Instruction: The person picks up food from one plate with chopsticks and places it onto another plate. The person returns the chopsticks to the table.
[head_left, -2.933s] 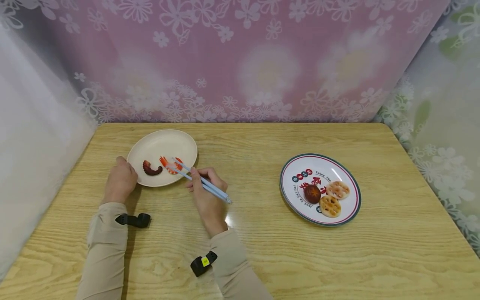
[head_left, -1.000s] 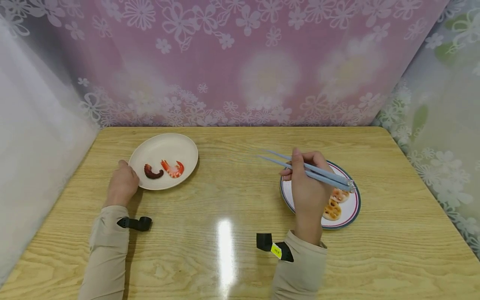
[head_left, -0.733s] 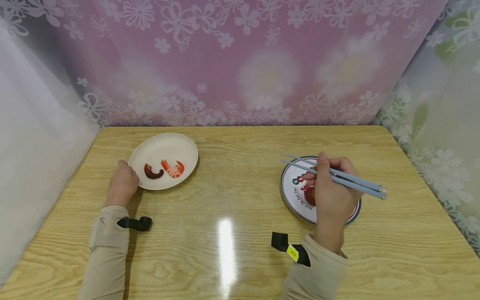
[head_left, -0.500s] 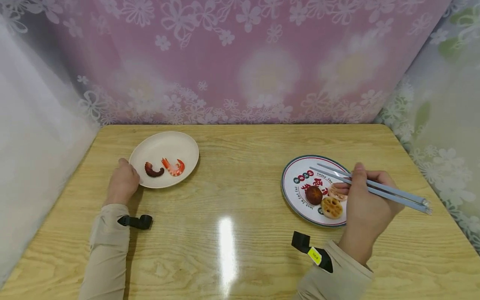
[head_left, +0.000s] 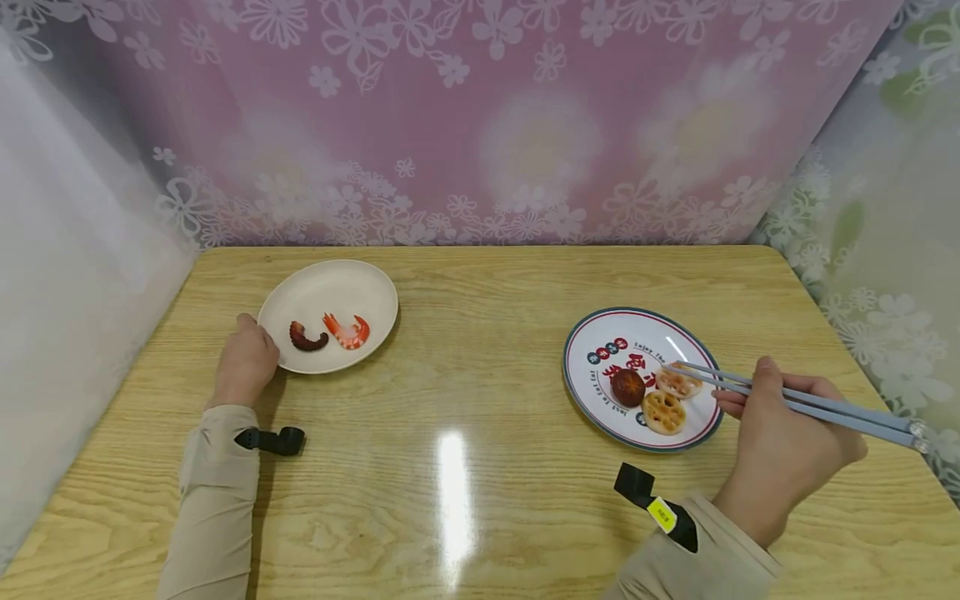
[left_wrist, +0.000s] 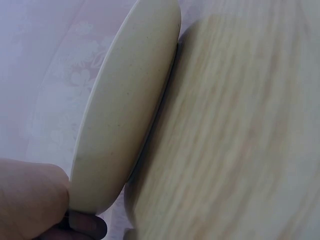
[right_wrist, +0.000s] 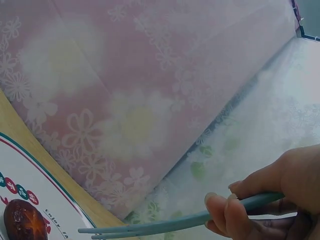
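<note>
My right hand (head_left: 795, 442) holds a pair of pale blue chopsticks (head_left: 840, 410), seen also in the right wrist view. Their tips overlap the paler lotus root slice (head_left: 681, 383) on the white patterned plate (head_left: 581, 392). Beside that slice lie a browned lotus root slice (head_left: 663, 413) and a dark shiitake cap (head_left: 627, 388). At the left, my left hand (head_left: 246, 363) grips the rim of a cream oval plate (head_left: 330, 287), with fingers under its edge in the left wrist view. A curled octopus tentacle (head_left: 307, 337) and a shrimp (head_left: 348, 332) lie on that plate.
Both plates are on a wood-grain table (head_left: 480, 358), well apart. A pink floral curtain (head_left: 480, 125) hangs behind the table's back edge, and pale curtains (head_left: 900, 250) flank the sides. Each wrist carries a small black camera (head_left: 281, 441).
The right hand has carried the chopsticks from the shrimp across to the right plate, passing over it and lowering the tips to the lotus root. The left hand keeps its place on the cream plate.
</note>
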